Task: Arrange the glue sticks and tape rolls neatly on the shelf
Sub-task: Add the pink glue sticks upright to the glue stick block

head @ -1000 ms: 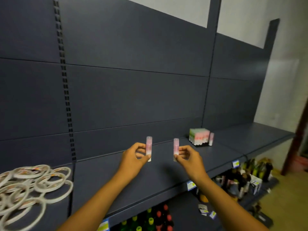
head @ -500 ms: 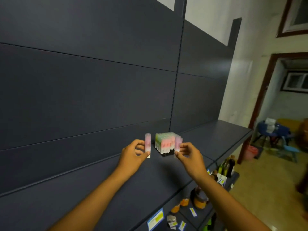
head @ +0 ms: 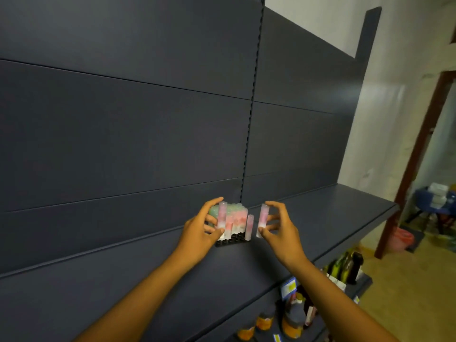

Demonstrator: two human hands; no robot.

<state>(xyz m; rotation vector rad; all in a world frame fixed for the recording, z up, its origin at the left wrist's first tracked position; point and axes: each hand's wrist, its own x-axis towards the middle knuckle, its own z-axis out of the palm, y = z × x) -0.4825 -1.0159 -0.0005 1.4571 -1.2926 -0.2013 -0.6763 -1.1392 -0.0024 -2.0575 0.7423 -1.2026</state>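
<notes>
On the dark shelf (head: 148, 280) stands a block of glue sticks (head: 234, 218), green and pink, upright in a black tray (head: 230, 242). My left hand (head: 199, 233) pinches one pink glue stick (head: 222, 217) upright at the block's front left. My right hand (head: 278, 230) holds another pink glue stick (head: 262, 219) upright just right of the block. A single glue stick (head: 249, 228) stands between the block and my right hand. No tape rolls are in view.
The shelf board runs on to the right up to its end (head: 385, 211). Below it a lower shelf holds bottles (head: 345, 267) and jars (head: 264, 322). A doorway and a blue table (head: 434, 201) lie at the far right.
The view has swung right; the tape rolls at left have left the picture. Both hands have carried their glue sticks up to the block, which now sits between them.
</notes>
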